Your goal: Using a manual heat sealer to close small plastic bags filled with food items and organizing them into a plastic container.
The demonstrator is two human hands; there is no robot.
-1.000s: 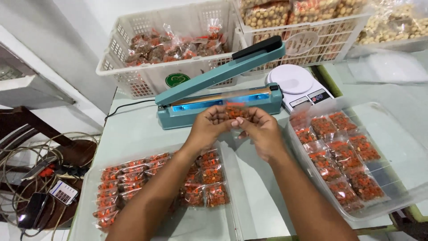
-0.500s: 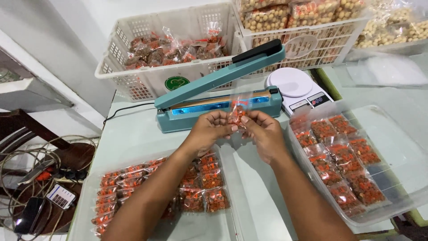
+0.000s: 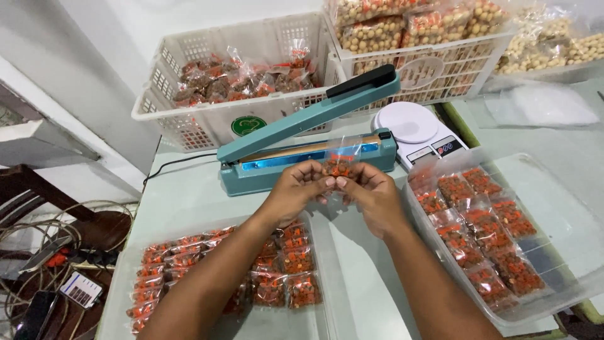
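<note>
Both my hands meet over the table in front of a teal heat sealer (image 3: 302,154) whose arm is raised. My left hand (image 3: 297,189) and my right hand (image 3: 371,195) pinch one small clear bag of red snacks (image 3: 340,165) between their fingertips, its open top pointing up toward the sealer's bar. A clear tray (image 3: 553,252) at my right holds several unsealed bags of the same red snacks. A second clear tray (image 3: 207,318) at my left holds rows of several flat packed bags.
A white basket (image 3: 189,119) of packed bags stands behind the sealer. A second basket (image 3: 440,69) holds bags of pale round snacks. A white kitchen scale (image 3: 418,129) sits right of the sealer. Cables and a power strip (image 3: 56,258) lie on the floor at left.
My hands have stayed together in front of the sealer, turning and lifting the small bag slightly so its open top stands up. The view has shifted a little.
</note>
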